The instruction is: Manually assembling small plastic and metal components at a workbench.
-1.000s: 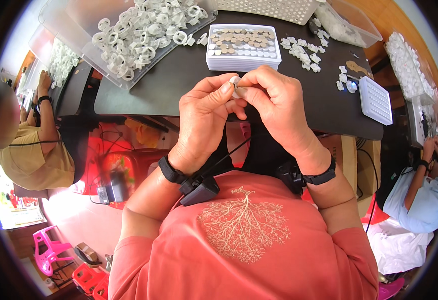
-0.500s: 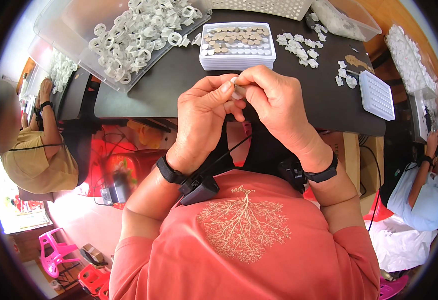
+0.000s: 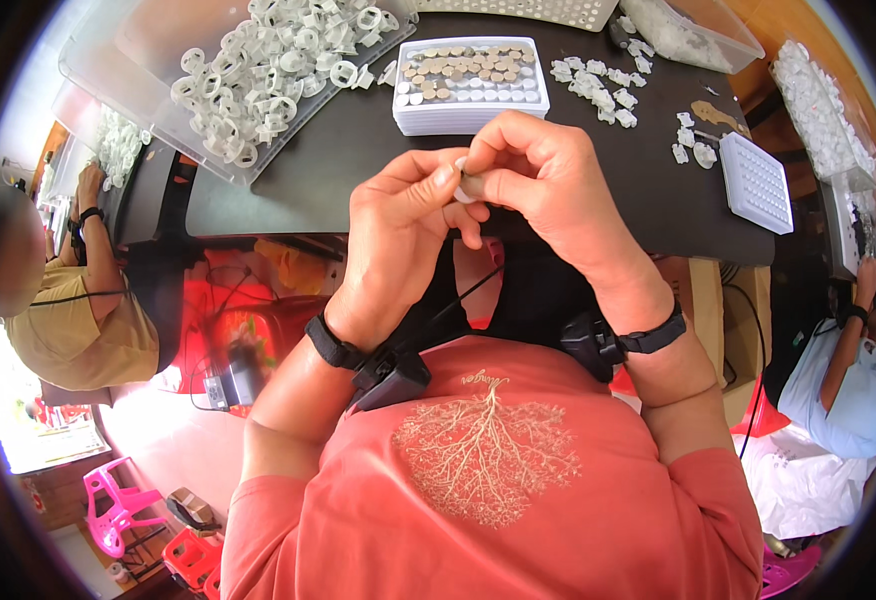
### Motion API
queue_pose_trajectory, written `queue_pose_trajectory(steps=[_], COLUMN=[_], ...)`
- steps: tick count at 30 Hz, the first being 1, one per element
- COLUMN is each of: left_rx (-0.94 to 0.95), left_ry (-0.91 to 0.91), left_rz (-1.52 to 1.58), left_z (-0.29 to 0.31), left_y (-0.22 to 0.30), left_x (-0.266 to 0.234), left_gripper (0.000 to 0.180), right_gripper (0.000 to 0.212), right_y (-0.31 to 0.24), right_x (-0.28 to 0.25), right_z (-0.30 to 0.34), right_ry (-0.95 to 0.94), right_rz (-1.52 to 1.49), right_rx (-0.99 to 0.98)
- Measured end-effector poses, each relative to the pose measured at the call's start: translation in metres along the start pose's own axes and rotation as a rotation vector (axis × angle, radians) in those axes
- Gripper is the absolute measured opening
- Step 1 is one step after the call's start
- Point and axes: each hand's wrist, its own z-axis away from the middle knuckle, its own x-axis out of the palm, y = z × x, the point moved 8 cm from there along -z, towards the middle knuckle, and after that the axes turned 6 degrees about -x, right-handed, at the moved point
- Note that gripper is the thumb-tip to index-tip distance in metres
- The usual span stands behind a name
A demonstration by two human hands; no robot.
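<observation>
Both my hands meet above the near edge of the dark table. My left hand (image 3: 403,225) pinches a small whitish plastic part (image 3: 466,190) between thumb and fingers. The fingertips of my right hand (image 3: 553,190) close on the same part from the other side, and they hide much of it. Just beyond my hands stands a stack of white trays (image 3: 458,122); the top one carries rows of small round discs (image 3: 468,66), some tan and some white. To its left, a clear bin (image 3: 148,90) holds a heap of translucent ring-shaped plastic parts (image 3: 258,85).
Small white parts (image 3: 598,88) lie loose on the dark table (image 3: 328,170) at right, near another white tray (image 3: 756,182). A clear container (image 3: 698,35) and a perforated white basket (image 3: 538,10) sit at the back. Other people work at left (image 3: 83,330) and right (image 3: 838,390).
My hands stay together around the small part, shifted slightly. The right fingers have changed their angle on it, and the right wrist has moved a little to the right.
</observation>
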Motion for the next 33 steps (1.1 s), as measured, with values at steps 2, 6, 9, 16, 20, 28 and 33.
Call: queue_pose_trajectory(steps=[2,6,9,16,20,28,33], left_rx=[-0.005,-0.034,-0.031,-0.052,-0.032,-0.046,-0.038], left_ry=[-0.004,-0.017,-0.051,-0.077,-0.027,-0.030,-0.036], left_rz=[0.030,0.053,0.018,0.087,0.059,0.082,0.136], left_z=[-0.003,-0.003,-0.002,-0.004,-0.002,0.003,-0.002], left_y=[-0.002,-0.001,0.001,-0.001,0.000,0.008,0.009], left_x=[-0.004,0.003,0.004,0.000,0.001,-0.007,-0.015], left_gripper=[0.029,0.031,0.031,0.031,0.029,0.025,0.027], right_gripper=[0.004,0.004,0.003,0.002,0.003,0.006,0.005], right_y=[0.005,0.008,0.005,0.000,0.002,-0.037,-0.054], right_x=[0.001,-0.005,-0.007,-0.008,-0.004,-0.005,0.009], right_z=[0.000,0.000,0.000,0.001,-0.001,-0.022,-0.064], right_ry=[0.017,0.023,0.023,0.066,0.031,-0.013,0.012], right_rz=[-0.014,-0.059,0.012,0.041,0.099,0.506,1.009], right_rx=[0.008,0.024,-0.005,0.012,-0.084,-0.327,-0.504])
